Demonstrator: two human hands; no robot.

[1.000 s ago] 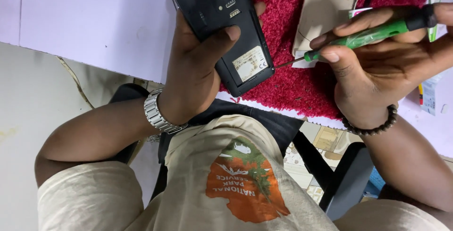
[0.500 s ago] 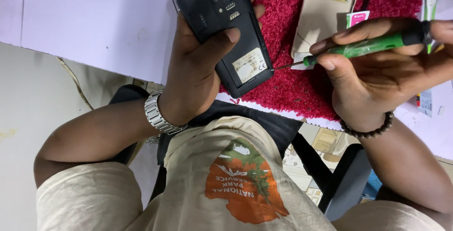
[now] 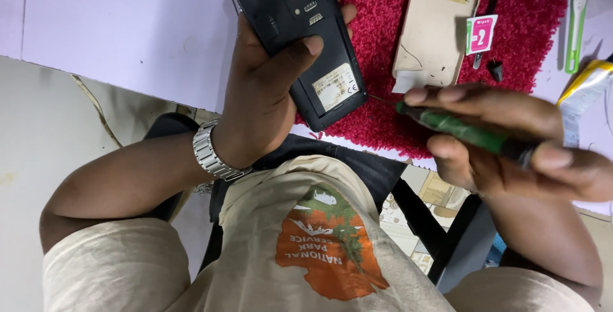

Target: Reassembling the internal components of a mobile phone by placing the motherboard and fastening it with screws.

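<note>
over red mat (image 3: 530, 25), left hand (image 3: 268, 95) grips black phone (image 3: 300, 37); right hand (image 3: 504, 140) clasps green screwdriver (image 3: 460, 130)

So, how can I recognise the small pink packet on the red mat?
On the fluffy red mat, look right of the beige phone cover. The small pink-and-white square packet lies against its edge, the only pink item there.

Bright, even indoor light — soft shadows, little glare; right hand (image 3: 511, 143) slightly motion-blurred, edges mildly stretched.

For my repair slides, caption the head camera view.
Left hand holds an opened black phone while right hand aims a green screwdriver at it.
</note>
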